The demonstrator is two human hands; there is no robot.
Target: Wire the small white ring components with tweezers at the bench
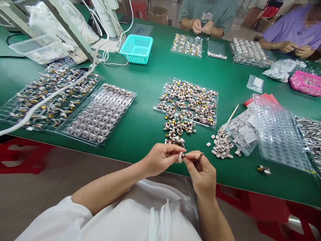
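Note:
Between the fingertips of my left hand is a small whitish ring-shaped part, with something dark at its right side. My right hand is closed around a thin dark brown tool that looks like tweezers, its tip meeting the part. Just beyond my hands lies a loose heap of similar small parts with yellow and dark bits. It reaches up to a clear tray covered with more of them. To the right is a pile of small beige caps.
Left stand a tray of cup-shaped pieces and a fuller tray, crossed by a white cable. Empty clear trays and a plastic bag lie right. A turquoise basket sits farther back. Two people work across the table.

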